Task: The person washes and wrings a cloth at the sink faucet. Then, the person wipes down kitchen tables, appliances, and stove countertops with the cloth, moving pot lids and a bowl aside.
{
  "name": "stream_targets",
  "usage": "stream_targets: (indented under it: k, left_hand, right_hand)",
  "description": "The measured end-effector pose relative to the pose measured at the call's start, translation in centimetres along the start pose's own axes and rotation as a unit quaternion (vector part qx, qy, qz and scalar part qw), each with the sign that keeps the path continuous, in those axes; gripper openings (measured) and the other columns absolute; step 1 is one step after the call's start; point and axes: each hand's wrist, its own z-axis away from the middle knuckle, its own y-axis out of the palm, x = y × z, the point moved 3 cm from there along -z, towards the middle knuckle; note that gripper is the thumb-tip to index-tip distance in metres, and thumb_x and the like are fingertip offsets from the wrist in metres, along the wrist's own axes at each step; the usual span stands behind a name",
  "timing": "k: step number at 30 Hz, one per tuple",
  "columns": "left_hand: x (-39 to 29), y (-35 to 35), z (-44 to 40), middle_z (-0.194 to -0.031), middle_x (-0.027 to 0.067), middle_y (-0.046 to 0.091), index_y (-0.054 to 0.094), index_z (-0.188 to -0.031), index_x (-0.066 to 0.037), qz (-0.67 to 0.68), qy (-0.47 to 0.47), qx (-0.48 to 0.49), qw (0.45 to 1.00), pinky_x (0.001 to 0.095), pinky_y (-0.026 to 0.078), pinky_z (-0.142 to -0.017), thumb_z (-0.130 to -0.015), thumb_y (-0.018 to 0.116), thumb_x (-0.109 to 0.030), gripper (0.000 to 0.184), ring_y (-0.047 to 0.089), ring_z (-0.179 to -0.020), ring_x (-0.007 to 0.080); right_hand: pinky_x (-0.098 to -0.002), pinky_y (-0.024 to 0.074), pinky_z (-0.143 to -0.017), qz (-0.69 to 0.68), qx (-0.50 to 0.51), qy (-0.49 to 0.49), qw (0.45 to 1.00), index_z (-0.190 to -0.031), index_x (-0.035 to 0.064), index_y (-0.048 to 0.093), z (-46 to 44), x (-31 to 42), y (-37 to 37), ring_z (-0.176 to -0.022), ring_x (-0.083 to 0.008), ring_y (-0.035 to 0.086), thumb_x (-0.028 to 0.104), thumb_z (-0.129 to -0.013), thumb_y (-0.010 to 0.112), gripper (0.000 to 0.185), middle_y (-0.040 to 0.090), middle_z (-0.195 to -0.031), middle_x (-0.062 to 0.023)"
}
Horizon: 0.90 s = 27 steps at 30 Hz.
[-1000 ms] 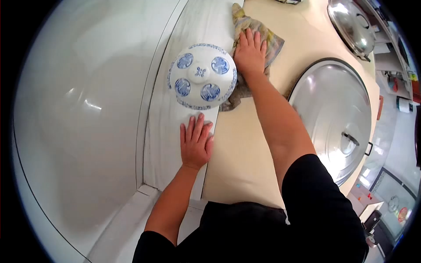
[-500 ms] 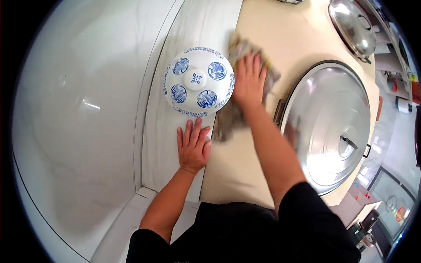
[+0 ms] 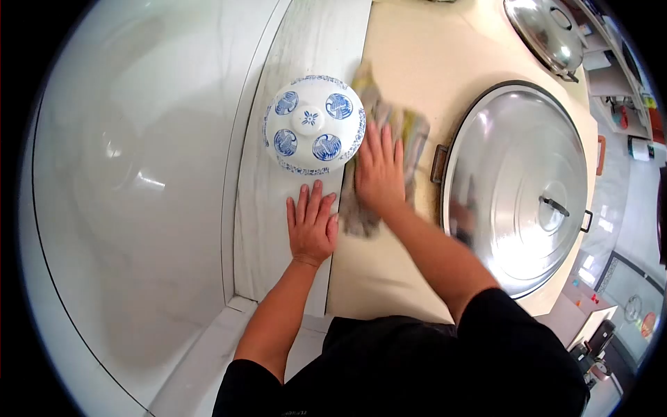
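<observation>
My right hand [image 3: 381,174] lies flat with its fingers stretched forward on a crumpled, striped grey-brown cloth [image 3: 410,128], pressing it against the beige countertop. The cloth spreads out ahead of the fingers and trails back beneath the palm, slightly blurred. Flat on the pale marble ledge rests my left hand [image 3: 313,226], fingers parted and holding nothing. Just beyond its fingertips sits a white lidded dish [image 3: 310,142] with blue round bird patterns and a knob on top. The dish's right rim is close to my right fingers; whether they touch I cannot tell.
A large pot with a shiny metal lid [image 3: 514,187] is set into the beige countertop [image 3: 424,55] at right, its brown side handle near the cloth. Farther back is a second metal lid [image 3: 545,31]. A white tiled wall [image 3: 132,208] borders the marble ledge [image 3: 271,257] at left.
My right hand and the cloth have moved back toward me and slightly left. My left hand remains flat on the ledge. The whole view has shifted a little.
</observation>
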Motion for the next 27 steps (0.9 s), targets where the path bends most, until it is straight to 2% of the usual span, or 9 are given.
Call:
stream_targets:
  k: [4, 7, 13, 15, 17, 19, 23, 26, 27]
  left_hand:
    - [0.2, 0.4, 0.2, -0.169, 0.0071, 0.045, 0.068, -0.141, -0.017, -0.001, 0.002, 0.002, 1.0, 0.06, 0.021, -0.13, -0.099, 0.063, -0.03, 0.044, 0.037, -0.158, 0.0333]
    - [0.0, -0.1, 0.1, -0.17, 0.0067, 0.044, 0.067, -0.142, -0.017, 0.003, -0.001, 0.008, 1.0, 0.0605, 0.021, -0.13, -0.099, 0.063, -0.03, 0.045, 0.036, -0.158, 0.033]
    - [0.0, 0.0, 0.0, -0.17, 0.0068, 0.043, 0.067, -0.142, -0.018, 0.002, 0.003, 0.005, 1.0, 0.0613, 0.022, -0.129, -0.099, 0.063, -0.031, 0.045, 0.037, -0.157, 0.0344]
    - [-0.1, -0.1, 0.0, -0.17, 0.0067, 0.044, 0.067, -0.142, -0.018, 0.01, 0.001, 0.003, 1.0, 0.0614, 0.022, -0.129, -0.099, 0.063, -0.031, 0.044, 0.037, -0.157, 0.0347]
    - [0.0, 0.0, 0.0, -0.17, 0.0065, 0.044, 0.067, -0.141, -0.018, 0.017, -0.004, 0.007, 1.0, 0.0616, 0.022, -0.129, -0.1, 0.063, -0.031, 0.043, 0.037, -0.157, 0.0349]
    - [0.4, -0.1, 0.2, -0.169, 0.0069, 0.045, 0.068, -0.14, -0.017, 0.019, 0.002, -0.005, 1.0, 0.0617, 0.022, -0.129, -0.099, 0.063, -0.03, 0.043, 0.038, -0.157, 0.0355]
    - [0.1, -0.2, 0.3, -0.168, 0.0075, 0.046, 0.069, -0.139, -0.017, 0.031, 0.001, -0.017, 0.999, 0.0605, 0.022, -0.129, -0.099, 0.064, -0.028, 0.043, 0.039, -0.156, 0.0349]
    - [0.2, -0.2, 0.1, -0.169, 0.0068, 0.046, 0.069, -0.139, -0.018, 0.031, -0.011, -0.01, 0.999, 0.0592, 0.023, -0.129, -0.097, 0.067, -0.026, 0.043, 0.039, -0.156, 0.0331]
    - [0.2, -0.1, -0.2, -0.169, 0.006, 0.046, 0.069, -0.139, -0.018, 0.033, -0.013, -0.02, 0.999, 0.0601, 0.023, -0.129, -0.097, 0.067, -0.027, 0.043, 0.039, -0.156, 0.033]
  right_hand:
    - [-0.064, 0.022, -0.127, -0.054, 0.128, -0.05, 0.989, -0.157, 0.0003, 0.048, 15.6, 4.0, -2.8, -0.161, -0.0465, 0.026, 0.023, -0.1, 0.056, 0.062, 0.03, -0.173, -0.0242]
    - [-0.0628, 0.0229, -0.127, -0.059, 0.169, -0.066, 0.982, -0.154, 0.0011, 0.052, 17.9, 4.2, -3.8, -0.16, -0.045, 0.028, 0.029, -0.101, 0.056, 0.06, 0.031, -0.173, -0.0238]
    - [-0.0635, 0.022, -0.127, 0.031, 0.076, -0.011, 0.997, -0.143, -0.0004, 0.056, 3.7, 0.9, -0.7, -0.16, -0.0429, 0.029, 0.031, -0.097, 0.061, 0.056, 0.035, -0.17, -0.0258]
    - [-0.0639, 0.0193, -0.128, 0.071, -0.033, 0.018, 0.997, -0.144, 0.0002, 0.057, -4.6, -1.8, 1.0, -0.161, -0.0415, 0.027, 0.033, -0.102, 0.053, 0.053, 0.039, -0.169, -0.0237]
    - [-0.0622, 0.0185, -0.128, 0.104, -0.049, 0.04, 0.993, -0.146, 0.0004, 0.056, -12.3, -4.4, 2.2, -0.161, -0.0419, 0.027, 0.033, -0.103, 0.051, 0.054, 0.04, -0.169, -0.0215]
    - [-0.0607, 0.0182, -0.129, 0.048, -0.098, 0.016, 0.994, -0.147, 0.0001, 0.056, -15.3, -6.7, 3.8, -0.159, -0.0421, 0.029, 0.033, -0.103, 0.049, 0.055, 0.043, -0.167, -0.0204]
    - [-0.0622, 0.0255, -0.127, 0.043, -0.103, 0.01, 0.994, -0.152, 0.0003, 0.052, -6.1, -2.4, 1.8, -0.158, -0.0438, 0.033, 0.023, -0.1, 0.057, 0.057, 0.042, -0.167, -0.0218]
    - [-0.0626, 0.0234, -0.127, 0.005, -0.011, -0.018, 1.0, -0.157, 0.0002, 0.047, 5.2, 1.9, 0.7, -0.159, -0.0447, 0.031, 0.025, -0.097, 0.061, 0.067, 0.037, -0.17, -0.0241]
    - [-0.0625, 0.0232, -0.127, 0.014, -0.015, -0.027, 0.999, -0.157, 0.0001, 0.047, 4.3, 1.6, 0.6, -0.159, -0.0449, 0.031, 0.026, -0.097, 0.061, 0.067, 0.037, -0.169, -0.0242]
